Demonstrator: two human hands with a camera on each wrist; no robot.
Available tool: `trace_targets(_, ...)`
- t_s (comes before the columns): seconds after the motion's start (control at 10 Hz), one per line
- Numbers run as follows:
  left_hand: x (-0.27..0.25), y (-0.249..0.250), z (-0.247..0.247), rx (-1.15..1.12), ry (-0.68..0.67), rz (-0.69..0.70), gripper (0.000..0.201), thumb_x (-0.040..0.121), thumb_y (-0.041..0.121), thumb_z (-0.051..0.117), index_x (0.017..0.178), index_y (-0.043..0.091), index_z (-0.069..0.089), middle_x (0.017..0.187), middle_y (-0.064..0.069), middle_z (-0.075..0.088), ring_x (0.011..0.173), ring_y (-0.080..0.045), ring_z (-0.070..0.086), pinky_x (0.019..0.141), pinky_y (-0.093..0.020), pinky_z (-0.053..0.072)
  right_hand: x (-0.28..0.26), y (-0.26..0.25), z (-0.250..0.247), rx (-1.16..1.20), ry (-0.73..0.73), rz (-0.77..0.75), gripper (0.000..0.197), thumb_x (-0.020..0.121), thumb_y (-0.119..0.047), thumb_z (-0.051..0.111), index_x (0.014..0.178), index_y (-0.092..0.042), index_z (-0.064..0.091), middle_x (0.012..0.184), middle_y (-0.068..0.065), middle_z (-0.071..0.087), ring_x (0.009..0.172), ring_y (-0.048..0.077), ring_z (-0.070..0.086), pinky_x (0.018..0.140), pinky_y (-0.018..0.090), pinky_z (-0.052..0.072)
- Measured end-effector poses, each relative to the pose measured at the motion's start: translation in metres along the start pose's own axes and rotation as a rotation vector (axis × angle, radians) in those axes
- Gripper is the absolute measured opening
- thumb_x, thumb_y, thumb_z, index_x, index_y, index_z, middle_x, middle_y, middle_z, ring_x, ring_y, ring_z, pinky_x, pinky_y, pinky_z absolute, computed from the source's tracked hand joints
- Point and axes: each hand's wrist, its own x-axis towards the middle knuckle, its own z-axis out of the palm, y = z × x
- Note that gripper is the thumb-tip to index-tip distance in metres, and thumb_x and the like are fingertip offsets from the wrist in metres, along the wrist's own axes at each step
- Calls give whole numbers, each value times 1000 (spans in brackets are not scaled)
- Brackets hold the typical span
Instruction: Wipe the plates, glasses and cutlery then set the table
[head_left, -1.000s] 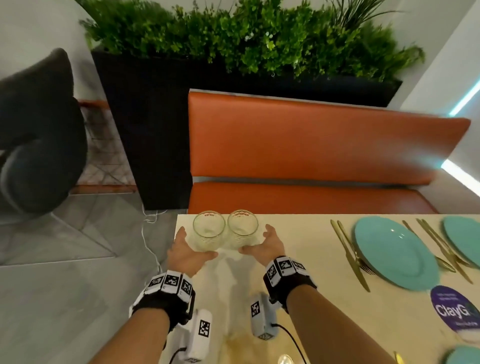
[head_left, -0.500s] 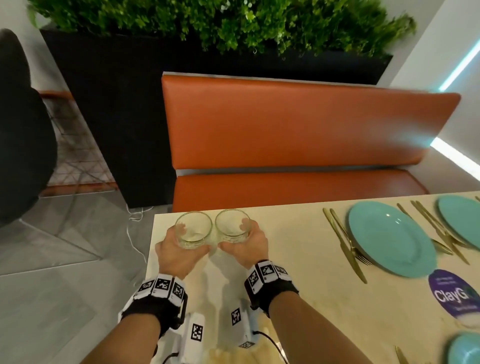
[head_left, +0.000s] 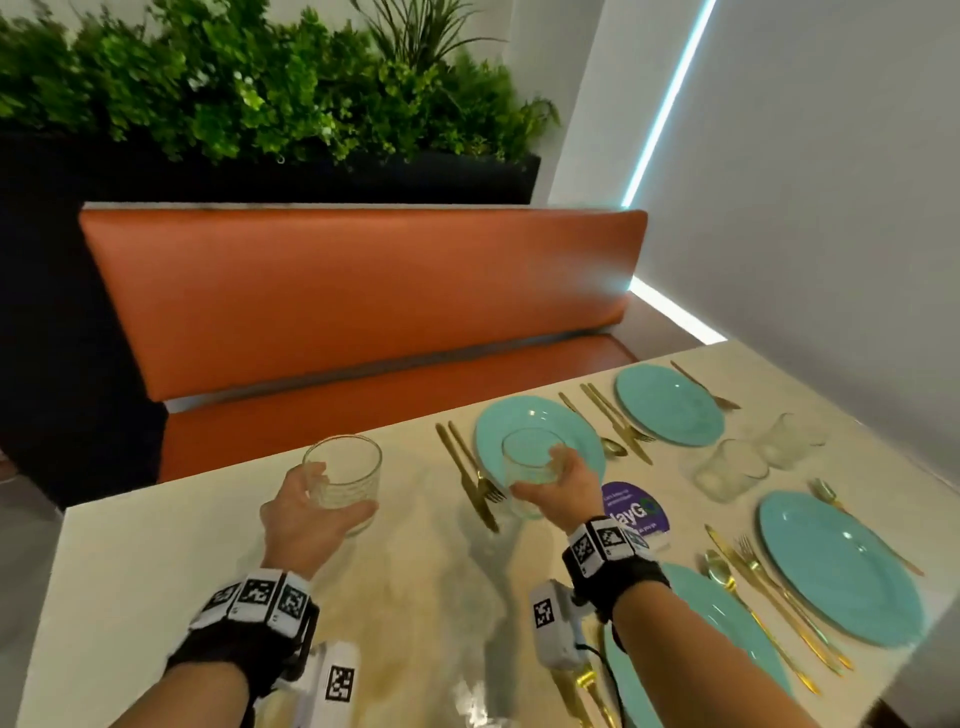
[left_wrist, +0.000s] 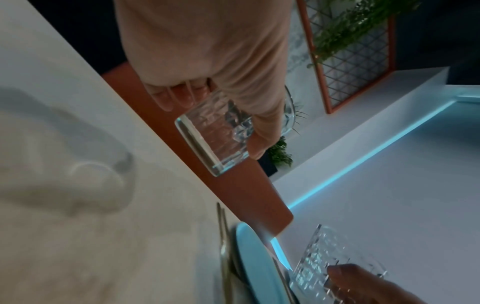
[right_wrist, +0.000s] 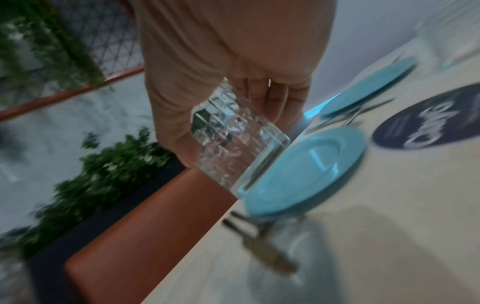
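My left hand (head_left: 306, 512) grips a clear tumbler (head_left: 344, 480) above the cream table (head_left: 130, 561), left of the place settings; in the left wrist view the same tumbler (left_wrist: 221, 133) sits between thumb and fingers. My right hand (head_left: 558, 491) holds a second tumbler (head_left: 530, 470) in the air over the near edge of a teal plate (head_left: 519, 421); the right wrist view shows this glass (right_wrist: 233, 148) beside that plate (right_wrist: 311, 168). Two more glasses (head_left: 732, 470) stand between the plates. Gold cutlery (head_left: 467, 475) lies beside each plate.
Three other teal plates (head_left: 836, 566) with gold knives, forks and spoons are set on the right half of the table. A purple round sticker (head_left: 636, 506) lies mid-table. An orange bench (head_left: 363, 301) runs along the far edge, with a planter behind it.
Both hands have lifted the two glasses off the table's left end and carried them right; the right glass now hangs over the near teal plate, and the glasses have moved apart.
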Motion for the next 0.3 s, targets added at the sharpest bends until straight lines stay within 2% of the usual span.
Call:
trace_targets(0.1, -20, 22, 45, 10, -61, 51, 76, 55, 23, 89, 120, 26, 51, 125, -8, 49, 119, -30, 45, 100, -41, 44, 24, 43, -51, 10, 107, 114, 84, 55, -35, 84, 127, -14, 47, 123, 11, 57, 115, 29, 53, 99, 42, 47)
trace_targets(0.2, -39, 36, 87, 23, -136, 57, 79, 54, 23, 90, 122, 28, 49, 125, -7, 50, 116, -27, 47, 99, -42, 46, 42, 81, -88, 11, 147, 260, 86, 53, -38, 83, 127, -14, 49, 122, 14, 58, 113, 30, 55, 96, 37, 49)
trace_targets(0.3, -52, 40, 129, 43, -151, 59, 78, 53, 24, 89, 120, 29, 50, 123, -7, 50, 111, -27, 50, 95, -39, 49, 58, 112, -109, 17, 177, 313, 84, 57, -35, 83, 129, -11, 48, 125, 16, 58, 116, 31, 54, 98, 36, 47)
